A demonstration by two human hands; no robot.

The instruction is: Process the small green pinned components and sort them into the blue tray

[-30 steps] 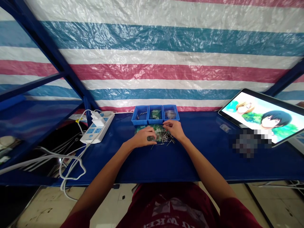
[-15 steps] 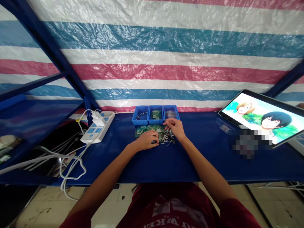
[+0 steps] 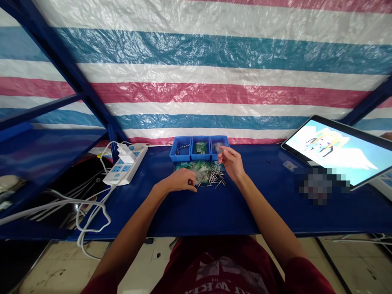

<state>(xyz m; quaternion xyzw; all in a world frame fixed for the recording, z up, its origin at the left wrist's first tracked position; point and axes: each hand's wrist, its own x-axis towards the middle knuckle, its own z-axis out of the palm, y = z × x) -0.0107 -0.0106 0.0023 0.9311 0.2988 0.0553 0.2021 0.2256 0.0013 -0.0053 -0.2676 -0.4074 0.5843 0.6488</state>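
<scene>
Right hand (image 3: 232, 163) has lifted toward the blue parts bins (image 3: 180, 153), set within reach at the desk's (image 3: 275, 204) back edge, fingers spread and empty; left hand (image 3: 179, 180) curls beside the metal pins (image 3: 214, 178), perhaps pinching one

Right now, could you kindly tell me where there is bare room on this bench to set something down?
Bare blue bench lies in front of the metal pins. More lies between the power strip and the left hand, and between the right hand and the tablet. It is crowded around the pins, the green pieces and the blue trays.
</scene>
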